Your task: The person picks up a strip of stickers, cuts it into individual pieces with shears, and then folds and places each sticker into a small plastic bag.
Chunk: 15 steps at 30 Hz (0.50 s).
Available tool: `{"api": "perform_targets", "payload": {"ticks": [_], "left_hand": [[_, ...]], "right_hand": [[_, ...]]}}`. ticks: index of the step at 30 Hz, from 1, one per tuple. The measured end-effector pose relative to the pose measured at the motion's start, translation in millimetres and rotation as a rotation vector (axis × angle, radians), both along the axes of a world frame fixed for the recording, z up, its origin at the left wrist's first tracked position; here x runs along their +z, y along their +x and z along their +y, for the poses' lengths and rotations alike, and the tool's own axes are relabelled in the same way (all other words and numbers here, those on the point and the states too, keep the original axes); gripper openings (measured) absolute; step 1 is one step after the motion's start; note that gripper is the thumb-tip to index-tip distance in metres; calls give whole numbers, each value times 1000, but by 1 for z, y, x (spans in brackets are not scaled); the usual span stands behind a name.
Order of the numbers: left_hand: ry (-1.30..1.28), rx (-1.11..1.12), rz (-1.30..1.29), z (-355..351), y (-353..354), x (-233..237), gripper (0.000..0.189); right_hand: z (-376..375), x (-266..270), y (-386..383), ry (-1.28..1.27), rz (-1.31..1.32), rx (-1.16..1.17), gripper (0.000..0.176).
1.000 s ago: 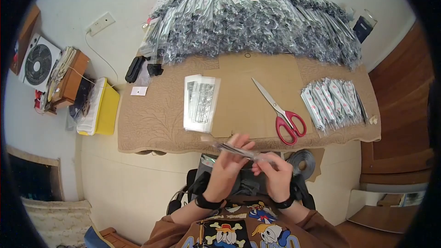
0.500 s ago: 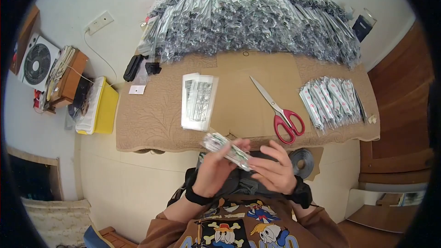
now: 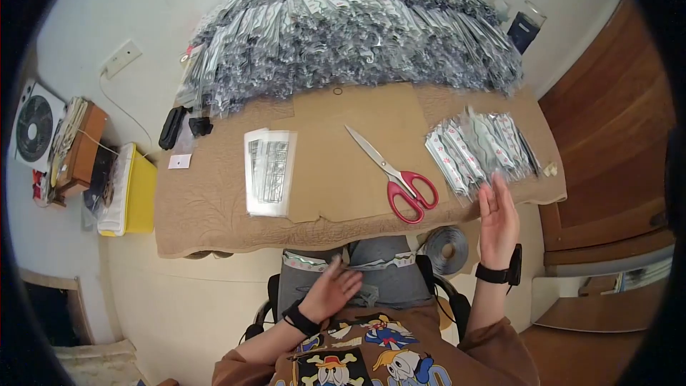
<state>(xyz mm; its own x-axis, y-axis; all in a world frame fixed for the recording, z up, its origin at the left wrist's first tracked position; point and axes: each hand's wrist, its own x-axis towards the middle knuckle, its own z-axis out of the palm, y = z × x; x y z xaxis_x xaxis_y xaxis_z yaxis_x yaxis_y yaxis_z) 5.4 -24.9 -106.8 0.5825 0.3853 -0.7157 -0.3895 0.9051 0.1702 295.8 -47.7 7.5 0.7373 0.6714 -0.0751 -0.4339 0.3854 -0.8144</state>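
Over my lap, my left hand is open with its fingers loosely apart and nothing held. Just beyond its blurred fingertips, a long printed strip lies across my thighs. My right hand reaches to the table's right front edge, fingers stretched out and palm turned left. At its fingertips is a blurred clear-wrapped packet, atop a row of similar patterned packets. Whether the fingertips still touch it is hard to make out. Red-handled scissors lie left of that row, blades pointing to the back.
A large heap of wrapped packets spans the table's back. Flat clear bags with printing lie on the left of a cardboard sheet. A grey roll sits below the front edge; a yellow-sided box stands left.
Both hands held a wrapped packet together before me; now they are apart. My right hand has moved right to the packet row, my left down to my lap. The view has shifted.
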Motion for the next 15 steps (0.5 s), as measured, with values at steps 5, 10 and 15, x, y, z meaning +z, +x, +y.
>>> {"api": "perform_targets", "payload": {"ticks": [5, 10, 15], "left_hand": [[46, 325, -270, 13, 12, 2, 38], [-217, 308, -473, 7, 0, 60, 38], [751, -79, -424, 29, -65, 131, 50]], "right_hand": [[-11, 5, -3, -137, -230, 49, 36], [-31, -15, -46, -208, -1040, 165, 38], [-23, -27, -133, -8, -912, 1192, 23]]}}
